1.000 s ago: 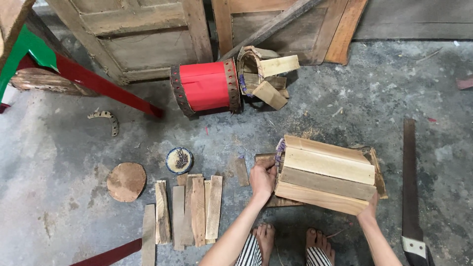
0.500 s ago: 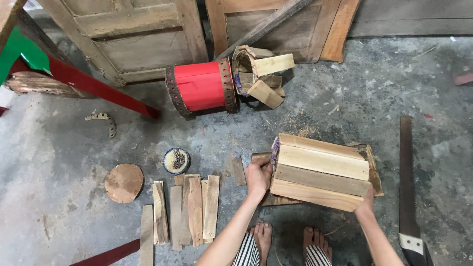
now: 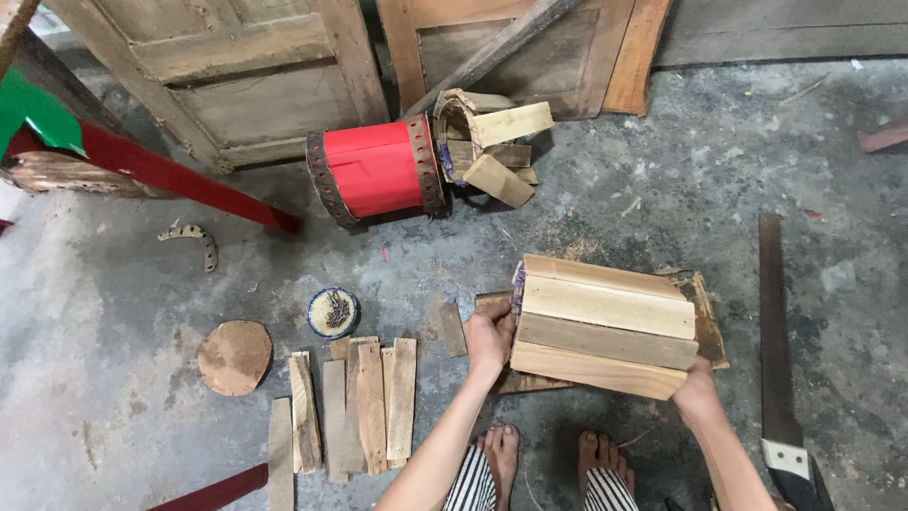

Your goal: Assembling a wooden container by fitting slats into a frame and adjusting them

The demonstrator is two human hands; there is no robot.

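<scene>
- My left hand (image 3: pixel 489 338) presses with the palm on the left end of the bundle of pale wooden staves (image 3: pixel 605 325), and my right hand (image 3: pixel 698 390) cups its lower right corner; both are closed on this bundle and hold it between them.
- Compared with a second ago, the bundle sits almost at the same place, right of the centre of the frame, over the flat brown board (image 3: pixel 707 317) on the grey concrete floor (image 3: pixel 662 189). My hands have not let go; only the view has shifted a little, so everything appears slightly lower and more to the left.
- I judge from this that the staves are only being squeezed together and kept in a curved shape, not carried away.
- The blue-purple strip at the left end of the bundle is partly hidden by my fingers, so I cannot tell how it binds the staves.
- In the upper middle of the frame lies the red cylinder drum with dark studded rims (image 3: pixel 375 170), on its side, and touching its right end is a second loose group of staves (image 3: pixel 492 142).
- At lower left lies a row of short flat wooden slats (image 3: pixel 355 402), near them the round wooden disc (image 3: pixel 235 357) and the small round bowl of nails (image 3: pixel 333 312).
- The long hand saw with dark handle (image 3: pixel 777 360) lies at the right edge, well apart from my right hand.
- My bare feet (image 3: pixel 549 454) are at the bottom, just below the bundle.
</scene>
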